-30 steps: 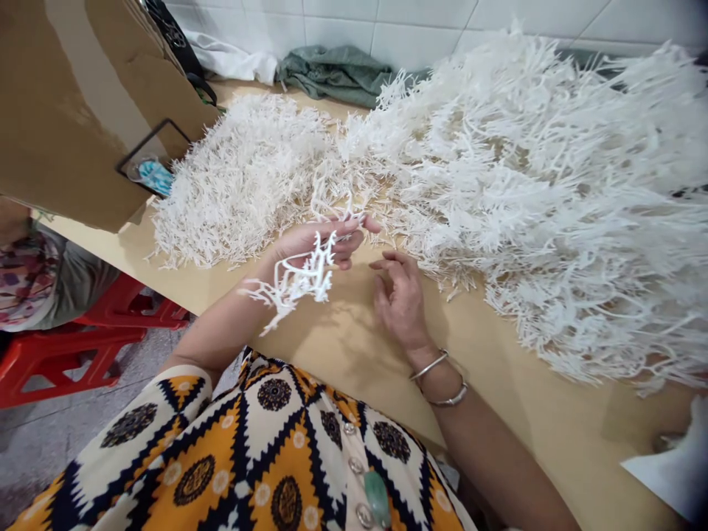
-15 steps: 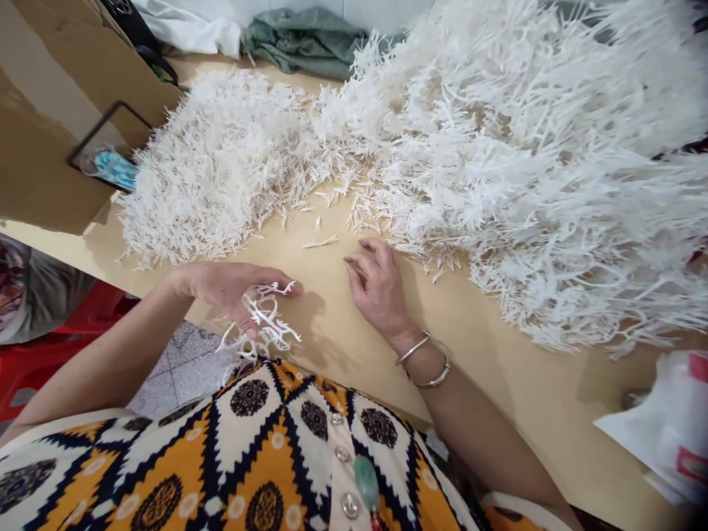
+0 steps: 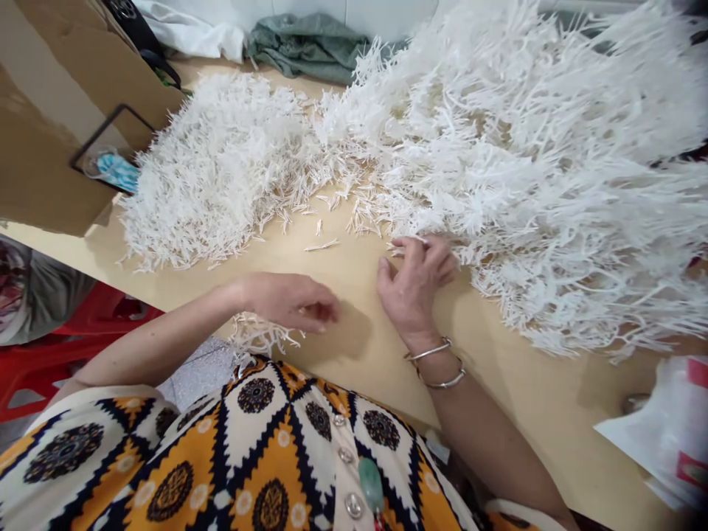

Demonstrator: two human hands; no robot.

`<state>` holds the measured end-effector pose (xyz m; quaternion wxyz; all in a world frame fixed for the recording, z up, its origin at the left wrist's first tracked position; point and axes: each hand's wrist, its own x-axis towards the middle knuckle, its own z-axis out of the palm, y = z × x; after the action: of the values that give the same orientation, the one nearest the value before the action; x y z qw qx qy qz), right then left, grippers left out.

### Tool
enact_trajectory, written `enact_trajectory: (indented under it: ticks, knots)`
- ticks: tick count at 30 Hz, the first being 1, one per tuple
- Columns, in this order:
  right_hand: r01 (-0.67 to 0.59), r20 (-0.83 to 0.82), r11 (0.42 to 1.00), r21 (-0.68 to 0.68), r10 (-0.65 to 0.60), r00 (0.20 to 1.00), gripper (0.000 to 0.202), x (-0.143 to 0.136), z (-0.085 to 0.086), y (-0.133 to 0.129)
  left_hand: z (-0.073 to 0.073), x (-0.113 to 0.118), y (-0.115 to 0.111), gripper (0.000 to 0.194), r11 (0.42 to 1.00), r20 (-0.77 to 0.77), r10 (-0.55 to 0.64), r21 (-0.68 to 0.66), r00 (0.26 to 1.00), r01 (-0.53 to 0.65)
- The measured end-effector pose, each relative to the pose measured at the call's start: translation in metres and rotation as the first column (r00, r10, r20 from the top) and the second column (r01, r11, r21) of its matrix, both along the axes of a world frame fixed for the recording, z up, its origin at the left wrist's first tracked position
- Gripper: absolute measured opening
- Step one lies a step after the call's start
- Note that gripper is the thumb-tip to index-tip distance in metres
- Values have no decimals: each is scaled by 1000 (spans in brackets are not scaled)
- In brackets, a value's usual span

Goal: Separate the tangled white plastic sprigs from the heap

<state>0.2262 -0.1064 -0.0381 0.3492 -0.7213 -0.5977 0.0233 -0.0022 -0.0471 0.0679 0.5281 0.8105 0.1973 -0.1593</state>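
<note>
My left hand (image 3: 290, 302) hovers over the near part of the table, its fingers loosely bent and blurred, with nothing seen between them. Just behind it, a small bunch of white branching plastic pieces (image 3: 262, 335) lies at the table's front edge, against my patterned top. My right hand (image 3: 416, 286) is at the near edge of the large white heap (image 3: 531, 192) on the right. Its thumb stands apart, the fingers are bent, and the fingertips meet the strands. A lower heap of shorter white pieces (image 3: 221, 162) spreads on the left.
A cardboard box (image 3: 60, 118) borders the left heap, with a black wire frame and a blue-and-white item beside it. Green cloth (image 3: 307, 46) lies along the back wall. White-and-red packaging (image 3: 675, 428) is at the right. A red stool (image 3: 82, 324) stands below left.
My left hand has let go of the white pieces, leaving them at the table edge, and moved right. My right hand has shifted right to the large heap.
</note>
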Motion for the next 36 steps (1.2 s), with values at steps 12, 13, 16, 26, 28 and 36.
enact_trajectory:
  ticks: [12, 13, 16, 26, 28, 36]
  knots:
    - [-77, -127, 917, 392, 137, 982, 24, 14, 10, 8, 17, -25, 10, 28, 982, -487, -174, -22, 856, 187]
    - [-59, -130, 921, 385, 118, 984, 23, 16, 8, 9, 16, -30, 4, 29, 972, -548, -219, -55, 807, 227]
    - [-95, -183, 941, 325, 161, 970, 26, 14, 0, 11, 20, -44, -10, 34, 957, -614, -279, -110, 738, 270]
    - [-190, -260, 881, 433, 324, 910, 23, 4, 10, 5, -37, 44, 32, 26, 744, 281, 322, 515, 904, -425]
    - [-136, -190, 872, 470, 250, 949, 23, 12, 12, 8, -68, 64, 41, 32, 705, 451, 252, 521, 856, -482]
    - [9, -191, 937, 349, 62, 980, 33, 31, -8, 20, -104, 48, 51, 59, 563, 519, 91, 678, 850, -473]
